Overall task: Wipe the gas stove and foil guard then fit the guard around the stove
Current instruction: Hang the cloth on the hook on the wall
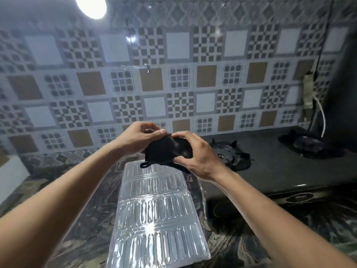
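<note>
A shiny ribbed foil guard (157, 217) lies folded flat on the marbled counter in front of me. To its right sits a dark gas stove (274, 171) with two burners, one near (229, 154) and one far right (309, 144). Above the guard's far end I hold a black cloth (169, 150) in both hands. My left hand (140, 137) pinches its upper left edge. My right hand (195, 153) grips its right side, thumb underneath. A small loop hangs from the cloth's lower left corner.
The patterned tile wall (173, 78) runs close behind the counter (87, 209). A white cable (321, 115) and a dark hose drop down at the far right beside a tall dark object. A pale box edge shows at the far left.
</note>
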Motion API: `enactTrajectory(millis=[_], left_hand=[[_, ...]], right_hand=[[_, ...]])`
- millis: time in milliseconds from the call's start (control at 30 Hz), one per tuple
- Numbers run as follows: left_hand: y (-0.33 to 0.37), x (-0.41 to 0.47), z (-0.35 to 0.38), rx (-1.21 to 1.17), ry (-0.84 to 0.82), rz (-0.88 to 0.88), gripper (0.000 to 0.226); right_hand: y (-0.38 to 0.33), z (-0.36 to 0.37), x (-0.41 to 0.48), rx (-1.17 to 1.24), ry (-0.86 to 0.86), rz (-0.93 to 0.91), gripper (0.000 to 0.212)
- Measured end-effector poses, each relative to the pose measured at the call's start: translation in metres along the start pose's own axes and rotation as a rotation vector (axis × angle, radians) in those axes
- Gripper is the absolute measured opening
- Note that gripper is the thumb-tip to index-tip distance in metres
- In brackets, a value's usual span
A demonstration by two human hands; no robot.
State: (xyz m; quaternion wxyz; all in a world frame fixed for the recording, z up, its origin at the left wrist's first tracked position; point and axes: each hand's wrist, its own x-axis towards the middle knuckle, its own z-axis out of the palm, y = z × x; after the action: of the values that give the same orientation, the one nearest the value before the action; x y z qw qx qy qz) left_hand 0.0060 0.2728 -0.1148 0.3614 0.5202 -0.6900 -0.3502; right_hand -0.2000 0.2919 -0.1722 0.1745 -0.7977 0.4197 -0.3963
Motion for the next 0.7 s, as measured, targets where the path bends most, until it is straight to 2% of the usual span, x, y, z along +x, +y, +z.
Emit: enactTrajectory(millis=[133,267,400,533,700], left_hand=[[0.010,0.021,-0.023,-0.044,-0.124,0.005,0.038],[0.023,0.051,-0.032,-0.046,-0.014,0.033,0.030],[0.030,0.095,-0.046,-0.061,0.110,0.045,0.021],[0.039,0.135,-0.053,-0.087,0.198,0.058,0.024],[0.044,0.191,-0.066,-0.106,0.210,0.105,0.035]], right_hand=[[0.003,-0.018,0.040,0.132,0.009,0.040,0.059],[0.012,-0.039,0.083,0.215,-0.017,0.061,0.054],[0.029,-0.052,0.139,0.241,-0.020,0.051,0.034],[0.047,-0.063,0.196,0.227,-0.002,-0.004,0.022],[0.077,-0.076,0.266,0.196,-0.026,-0.087,0.024]])
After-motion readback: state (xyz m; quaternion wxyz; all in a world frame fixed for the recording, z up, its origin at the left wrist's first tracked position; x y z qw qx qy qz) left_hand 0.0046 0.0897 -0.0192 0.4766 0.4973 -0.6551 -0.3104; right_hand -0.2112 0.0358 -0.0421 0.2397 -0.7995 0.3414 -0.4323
